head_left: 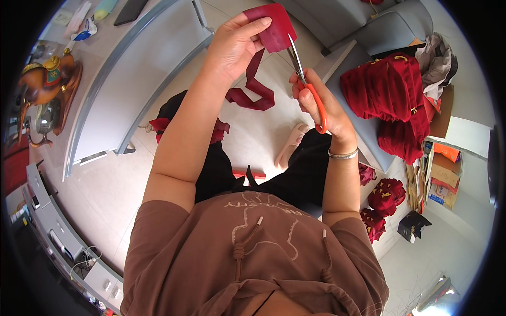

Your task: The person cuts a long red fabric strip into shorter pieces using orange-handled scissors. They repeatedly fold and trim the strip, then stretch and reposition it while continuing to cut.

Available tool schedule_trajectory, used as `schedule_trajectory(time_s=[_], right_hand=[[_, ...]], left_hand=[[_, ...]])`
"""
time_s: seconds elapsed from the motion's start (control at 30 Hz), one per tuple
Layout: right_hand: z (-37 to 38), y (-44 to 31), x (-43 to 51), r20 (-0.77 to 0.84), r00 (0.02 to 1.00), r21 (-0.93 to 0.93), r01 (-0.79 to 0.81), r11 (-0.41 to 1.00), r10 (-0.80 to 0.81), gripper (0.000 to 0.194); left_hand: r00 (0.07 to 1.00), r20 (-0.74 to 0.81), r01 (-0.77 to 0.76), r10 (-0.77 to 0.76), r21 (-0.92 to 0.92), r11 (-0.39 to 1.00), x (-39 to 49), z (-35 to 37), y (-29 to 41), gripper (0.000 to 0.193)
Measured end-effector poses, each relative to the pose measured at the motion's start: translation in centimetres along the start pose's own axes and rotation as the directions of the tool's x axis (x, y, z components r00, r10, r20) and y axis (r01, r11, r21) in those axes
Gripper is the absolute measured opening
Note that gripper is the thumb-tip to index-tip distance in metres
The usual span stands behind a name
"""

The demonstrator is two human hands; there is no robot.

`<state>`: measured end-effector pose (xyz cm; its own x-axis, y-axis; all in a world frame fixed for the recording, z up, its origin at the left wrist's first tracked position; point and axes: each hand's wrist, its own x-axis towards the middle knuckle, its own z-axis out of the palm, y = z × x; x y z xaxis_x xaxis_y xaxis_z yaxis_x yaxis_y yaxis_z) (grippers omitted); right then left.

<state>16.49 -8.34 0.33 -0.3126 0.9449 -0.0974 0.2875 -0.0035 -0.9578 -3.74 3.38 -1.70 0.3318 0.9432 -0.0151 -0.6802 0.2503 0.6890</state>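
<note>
My left hand (237, 43) pinches a doubled piece of wide dark red ribbon (278, 23), thumb on top and fingers behind. A long ribbon strip (259, 94) hangs below that hand in a folded loop over the floor. Held in my right hand (316, 94) is a pair of scissors (318, 106) with orange handles and metal blades. The blades point up and meet the ribbon at its lower right edge, with one blade tip showing in front of the cloth. Part of the other blade is hard to make out.
Red velvet drawstring pouches (385, 87) are piled on a grey surface at right. More red pouches (387, 195) lie lower down near a black paper bag (413, 226). At left stands a desk (130, 59) bearing a horse-shaped ornament (49, 85). Red cloth (221, 130) rests by my left leg.
</note>
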Motion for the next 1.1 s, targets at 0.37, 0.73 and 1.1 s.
schedule_trajectory(time_s=[0.37, 0.73, 1.1], right_hand=[[0.21, -0.52, 0.08, -0.046, 0.999, -0.012, 0.02, 1.0, -0.02, 0.071], [0.57, -0.69, 0.14, -0.068, 0.997, -0.008, 0.024, 1.0, -0.025, 0.068], [0.48, -0.64, 0.18, -0.1, 0.995, -0.027, -0.028, 0.999, 0.025, 0.062]], left_hand=[[0.998, 0.057, 0.01, -0.014, 0.06, 0.998, -0.32, 0.45, -0.21, 0.028], [0.998, 0.052, 0.027, -0.036, 0.173, 0.985, -0.55, 0.75, -0.55, 0.027], [0.997, 0.047, 0.04, -0.053, 0.233, 0.972, -0.69, 0.7, -0.66, 0.028]])
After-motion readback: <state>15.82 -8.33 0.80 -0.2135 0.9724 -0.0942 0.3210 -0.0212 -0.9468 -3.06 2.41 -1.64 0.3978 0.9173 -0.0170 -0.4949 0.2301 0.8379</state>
